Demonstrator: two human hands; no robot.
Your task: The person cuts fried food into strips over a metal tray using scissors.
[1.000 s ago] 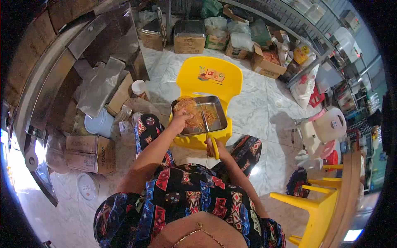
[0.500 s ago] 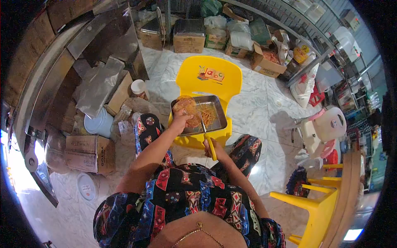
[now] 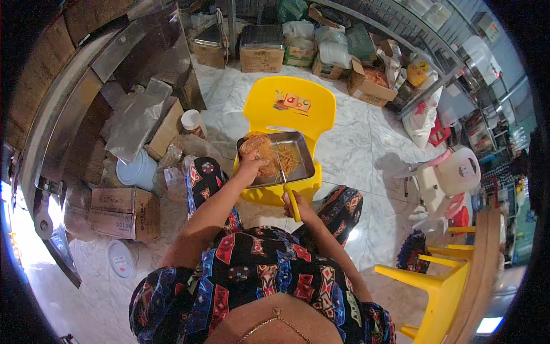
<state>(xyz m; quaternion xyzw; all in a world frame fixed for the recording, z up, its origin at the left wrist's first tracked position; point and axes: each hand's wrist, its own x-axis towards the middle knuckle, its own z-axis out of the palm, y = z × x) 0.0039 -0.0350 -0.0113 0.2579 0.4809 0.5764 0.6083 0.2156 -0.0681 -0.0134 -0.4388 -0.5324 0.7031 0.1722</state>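
My left hand (image 3: 250,166) is closed around a flat orange-brown clump of dried, shredded-looking food (image 3: 258,148), whose exact kind I cannot make out. It holds the clump over the left side of a metal tray (image 3: 309,167). Yellow-handled scissors (image 3: 293,202) are gripped in my right hand (image 3: 297,207), with the blades reaching up into the tray along the clump's right edge. Thin cut strips (image 3: 291,157) lie in the tray's right half. Beneath the tray is a small yellow chair (image 3: 289,103) with "abc" on its backrest.
At left are a cardboard box (image 3: 125,213), a white-lidded tub (image 3: 121,259), a light-blue bucket (image 3: 137,171) and a jar (image 3: 193,122). A cream-and-pink child's seat (image 3: 447,178) and a yellow stool (image 3: 435,281) stand at right. Boxes (image 3: 262,57) line the back.
Very little differs. The left hand and the clump have shifted slightly, while the scissors stay at the clump's right edge.
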